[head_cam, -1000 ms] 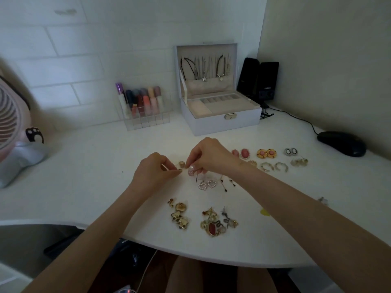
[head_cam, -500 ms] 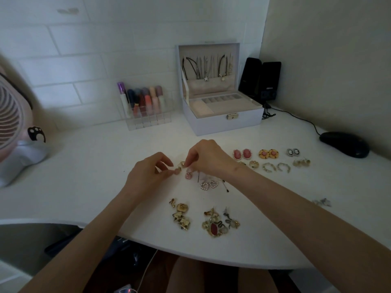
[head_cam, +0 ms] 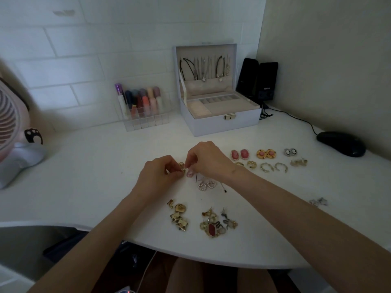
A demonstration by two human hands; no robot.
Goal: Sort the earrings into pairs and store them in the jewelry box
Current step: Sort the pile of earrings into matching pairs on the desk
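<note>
Lying loose: unsorted earrings [head_cam: 209, 223], lower ctr.
Left hand [head_cam: 157, 176]: fingertips pinch small gold earring [head_cam: 182, 166], mid-frame.
Right hand [head_cam: 208, 159]: pinches same earring.
Pairs [head_cam: 264, 154]: rowed right of ctr.
Jewelry box [head_cam: 211, 125]: lid open, upper ctr.

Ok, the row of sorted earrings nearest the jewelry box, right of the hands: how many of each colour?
Pink ovals: 2
Yellow rounds with pink centres: 2
Black-and-white cameos: 2
Total: 6

Your left hand [head_cam: 158, 176] and right hand [head_cam: 208, 159] both pinch a gold earring [head_cam: 182, 166] over the worktop [head_cam: 84, 176], jewelry box [head_cam: 226, 123] open behind.
</note>
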